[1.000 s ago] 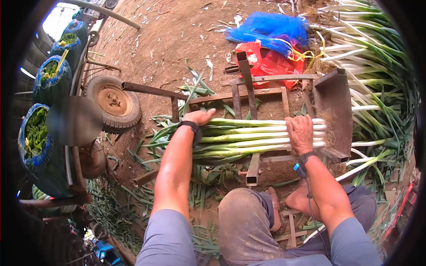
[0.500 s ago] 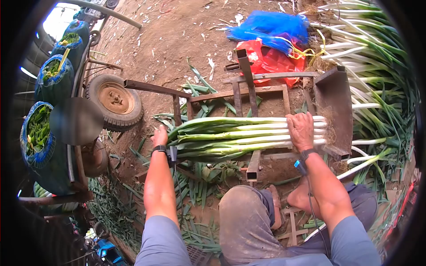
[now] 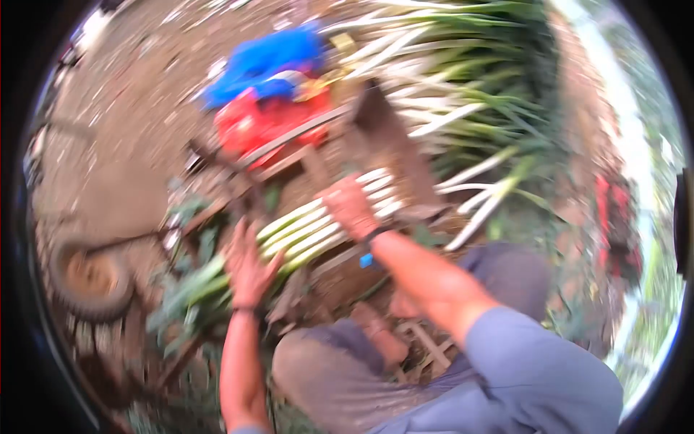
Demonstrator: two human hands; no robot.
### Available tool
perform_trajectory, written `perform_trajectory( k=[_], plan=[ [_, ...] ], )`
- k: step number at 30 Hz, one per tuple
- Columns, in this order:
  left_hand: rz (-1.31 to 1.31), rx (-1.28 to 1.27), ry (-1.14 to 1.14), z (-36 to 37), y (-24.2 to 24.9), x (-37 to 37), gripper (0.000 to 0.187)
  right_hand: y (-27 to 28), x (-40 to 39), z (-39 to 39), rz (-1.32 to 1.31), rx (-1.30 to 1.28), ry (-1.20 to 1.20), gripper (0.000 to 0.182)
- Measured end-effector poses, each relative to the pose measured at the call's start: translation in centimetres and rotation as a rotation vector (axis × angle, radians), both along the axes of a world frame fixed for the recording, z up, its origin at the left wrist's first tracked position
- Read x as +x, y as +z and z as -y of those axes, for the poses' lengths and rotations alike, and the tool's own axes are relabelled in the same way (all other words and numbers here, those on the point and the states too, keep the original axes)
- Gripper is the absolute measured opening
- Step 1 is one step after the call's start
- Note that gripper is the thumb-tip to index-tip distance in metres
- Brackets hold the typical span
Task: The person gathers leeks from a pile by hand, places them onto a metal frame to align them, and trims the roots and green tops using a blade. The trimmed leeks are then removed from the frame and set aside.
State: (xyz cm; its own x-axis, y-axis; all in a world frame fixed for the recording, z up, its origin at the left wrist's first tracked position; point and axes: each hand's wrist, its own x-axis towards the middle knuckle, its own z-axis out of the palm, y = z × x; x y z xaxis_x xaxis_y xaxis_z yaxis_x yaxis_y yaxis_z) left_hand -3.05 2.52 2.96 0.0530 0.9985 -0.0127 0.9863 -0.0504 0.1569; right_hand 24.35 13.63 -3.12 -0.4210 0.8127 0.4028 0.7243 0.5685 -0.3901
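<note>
A row of several long green onions (image 3: 311, 224) lies across a rusty metal frame, white root ends against its upright end plate (image 3: 397, 148). My right hand (image 3: 348, 206) is closed over the white stalks near the roots; its fingertips are partly hidden. On the stalks further down, where they turn green, rests my left hand (image 3: 249, 266) with fingers spread. The leafy tips (image 3: 181, 289) reach past it to the lower left and look blurred.
A big heap of green onions (image 3: 470, 79) lies beyond the end plate. Behind the frame are a red plastic bag (image 3: 242, 126) and a blue bundle (image 3: 271, 61). A cart wheel (image 3: 90, 278) stands at left. Something red (image 3: 614, 224) is blurred at right.
The view has swung right, blurring the picture. My left hand has moved from the leaf ends to the middle of the stalks. My right hand stays near the root ends.
</note>
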Motion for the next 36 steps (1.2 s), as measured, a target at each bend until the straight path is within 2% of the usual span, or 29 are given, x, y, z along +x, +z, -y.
perform_trajectory(
  k=[1, 2, 6, 7, 8, 11, 12, 13, 14, 16, 18, 19, 20, 21, 22, 24, 26, 27, 28, 30, 31, 32, 34, 35, 36],
  plan=[
    [-0.049, -0.061, -0.001, 0.7, -0.9, -0.3, 0.096, 0.0, 0.0, -0.1, 0.034, -0.148, -0.006, 0.005],
    [-0.058, -0.173, 0.077, 0.1, 0.4, 0.7, 0.096, 1.6, -0.3, 0.1, 0.130, -0.223, 0.006, 0.007],
    [-0.155, -0.168, 0.024, 0.0, -0.5, 0.1, 0.097, 1.9, 0.0, 0.1, -0.123, -0.439, -0.024, 0.029],
    [-0.146, -0.178, 0.020, 0.1, -0.5, -0.2, 0.097, 3.2, 0.5, -0.6, -0.115, -0.587, 0.020, 0.039],
    [-0.137, -0.188, 0.018, -0.1, -0.3, -0.1, 0.098, 5.7, 1.2, -1.8, -0.095, -0.736, 0.108, 0.039],
    [-0.073, -0.245, 0.050, -0.3, 0.4, 0.0, 0.099, 13.5, 4.4, -5.5, -0.284, -1.253, 0.474, 0.041],
    [-0.070, -0.243, 0.048, -0.3, 0.4, 0.0, 0.098, 16.3, 6.4, -6.5, -0.351, -1.451, 0.492, 0.040],
    [-0.065, -0.258, 0.057, -0.4, 0.5, 0.1, 0.098, 19.0, 8.6, -7.3, -0.337, -1.494, 0.438, 0.038],
    [-0.060, -0.255, 0.056, -0.4, 0.6, 0.1, 0.098, 21.5, 11.2, -8.2, -0.360, -1.509, 0.342, 0.038],
    [-0.050, -0.237, 0.051, -0.4, 0.6, 0.2, 0.098, 20.7, 16.4, -10.2, -0.509, -1.435, 0.034, 0.032],
    [-0.040, -0.231, 0.053, -0.3, 0.2, 0.1, 0.099, 15.1, 21.0, -12.1, -0.672, -1.247, -0.426, 0.029],
    [-0.046, -0.224, 0.050, -0.3, 0.2, 0.1, 0.099, 9.9, 23.8, -13.1, -0.937, -1.210, -0.552, 0.023],
    [-0.053, -0.218, 0.050, -0.3, 0.2, 0.1, 0.098, 9.7, 23.6, -12.6, -1.090, -1.065, -0.831, 0.019],
    [-0.044, -0.222, 0.048, -0.4, 0.6, 0.2, 0.098, 7.3, 24.0, -12.9, -1.229, -0.993, -0.958, 0.015],
    [-0.043, -0.218, 0.058, -0.5, 0.7, 0.2, 0.098, 2.5, 25.7, -13.9, -1.326, -1.017, -0.958, 0.015],
    [-0.037, -0.192, 0.051, -0.2, 0.5, 0.3, 0.098, 0.8, 25.1, -14.1, -1.459, -1.024, -0.809, 0.013],
    [-0.085, -0.176, 0.029, -0.2, 0.3, 0.1, 0.098, 2.4, 22.9, -15.1, -1.696, -0.940, -0.996, 0.016],
    [-0.081, -0.185, 0.034, -0.2, 0.4, 0.3, 0.098, 2.9, 22.9, -15.4, -1.747, -0.964, -0.973, 0.016],
    [-0.079, -0.192, 0.041, -0.3, 0.6, 0.3, 0.098, 0.5, 25.0, -15.8, -1.749, -1.000, -0.819, 0.017],
    [-0.053, -0.169, 0.041, -0.2, 0.6, 0.4, 0.096, 2.8, 26.3, -17.3, -1.651, -0.940, -0.811, 0.017],
    [-0.026, -0.142, 0.044, -0.3, 0.6, 0.4, 0.094, 4.5, 26.9, -18.0, -1.784, -0.953, -0.774, 0.018],
    [-0.030, -0.126, 0.042, -0.3, 0.4, 0.4, 0.093, 6.7, 27.3, -17.9, -1.770, -0.909, -0.741, 0.017],
    [-0.023, -0.130, 0.046, -0.3, 0.3, 0.3, 0.093, 9.7, 28.2, -17.8, -1.828, -0.910, -0.889, 0.016],
    [-0.019, -0.124, 0.044, -0.3, 0.3, 0.4, 0.093, 10.2, 28.3, -17.6, -1.782, -0.833, -0.873, 0.024],
    [-0.013, -0.130, 0.048, -0.4, 0.3, 0.4, 0.093, 10.6, 28.3, -17.6, -1.783, -0.827, -0.866, 0.024]
  ],
)
